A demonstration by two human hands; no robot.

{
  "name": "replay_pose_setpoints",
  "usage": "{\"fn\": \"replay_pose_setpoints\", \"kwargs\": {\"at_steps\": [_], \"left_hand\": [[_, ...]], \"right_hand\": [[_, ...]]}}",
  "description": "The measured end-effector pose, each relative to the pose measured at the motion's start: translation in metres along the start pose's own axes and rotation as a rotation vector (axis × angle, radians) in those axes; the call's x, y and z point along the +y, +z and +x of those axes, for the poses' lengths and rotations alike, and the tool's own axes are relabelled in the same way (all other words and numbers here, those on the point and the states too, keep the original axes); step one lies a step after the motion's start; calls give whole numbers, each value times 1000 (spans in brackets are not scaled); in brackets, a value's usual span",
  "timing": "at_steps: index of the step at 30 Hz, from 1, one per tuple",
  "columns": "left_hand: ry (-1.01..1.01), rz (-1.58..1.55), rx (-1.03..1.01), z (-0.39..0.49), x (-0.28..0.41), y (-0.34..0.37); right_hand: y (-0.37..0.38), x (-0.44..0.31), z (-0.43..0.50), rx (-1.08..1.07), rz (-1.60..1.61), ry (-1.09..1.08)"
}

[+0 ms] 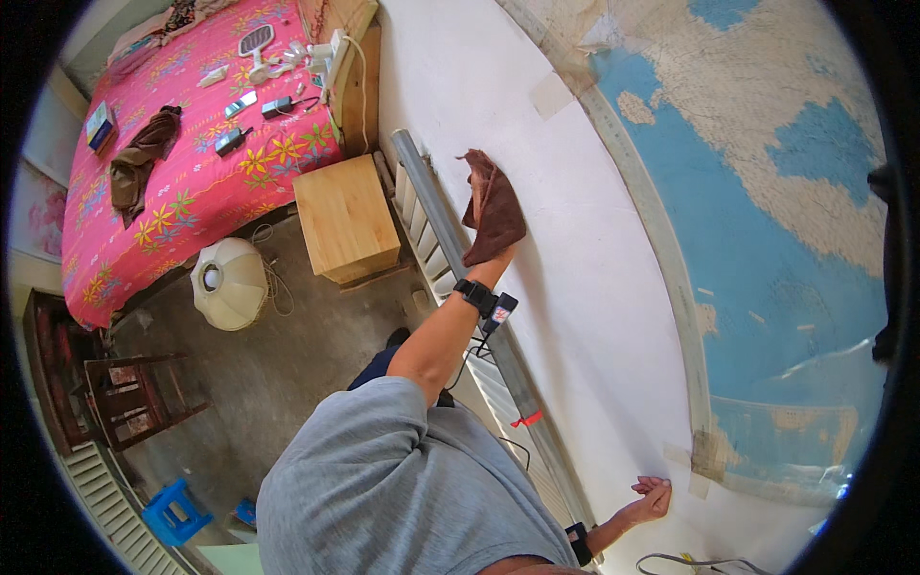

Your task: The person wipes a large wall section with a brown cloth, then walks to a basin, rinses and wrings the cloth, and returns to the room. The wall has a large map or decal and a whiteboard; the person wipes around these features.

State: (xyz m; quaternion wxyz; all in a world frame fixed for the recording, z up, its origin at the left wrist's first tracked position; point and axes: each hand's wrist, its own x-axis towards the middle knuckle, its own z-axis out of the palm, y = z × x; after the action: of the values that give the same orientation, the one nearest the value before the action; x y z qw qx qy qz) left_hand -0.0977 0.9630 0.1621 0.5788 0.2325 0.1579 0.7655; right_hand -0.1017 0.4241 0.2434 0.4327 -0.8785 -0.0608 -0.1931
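My left hand [476, 190] is wrapped in a dark brown cloth [497, 223] and presses it to the white wall [575, 287], just above a radiator [424, 244] with a grey top pipe [438, 205]. The cloth hides most of that hand. A black strap with a small device [496, 309] is around the left wrist. My right hand [650, 498], lower down, is at the wall near the taped corner of a large map [747, 345]. Its fingers are loosely bent, and nothing shows in them. A black band [577, 540] is on the right wrist.
A wooden nightstand [348, 215] stands by the radiator, beside a bed with a pink flowered cover [194, 165]. A lamp with a cream shade [230, 284] sits on the floor, its cord loose. Farther off are a wooden chair [136, 399] and a blue plastic stool [176, 512].
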Motion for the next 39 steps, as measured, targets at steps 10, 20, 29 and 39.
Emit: {"fn": "replay_pose_setpoints", "kwargs": {"at_steps": [10,20,29,39], "left_hand": [[-429,-780,543,-11,-124,2],[-1022,-1570,1122,3,-110,-160],[-1037,-1874,1458,21,-100,-166],[-1189,-2114,1257,18,-247,-127]], "right_hand": [[4,-5,0,-43,-3,-47],[46,-58,-13,-209,25,-149],[122,-97,-7,-273,-71,-17],[127,-100,-10,-228,-123,98]]}}
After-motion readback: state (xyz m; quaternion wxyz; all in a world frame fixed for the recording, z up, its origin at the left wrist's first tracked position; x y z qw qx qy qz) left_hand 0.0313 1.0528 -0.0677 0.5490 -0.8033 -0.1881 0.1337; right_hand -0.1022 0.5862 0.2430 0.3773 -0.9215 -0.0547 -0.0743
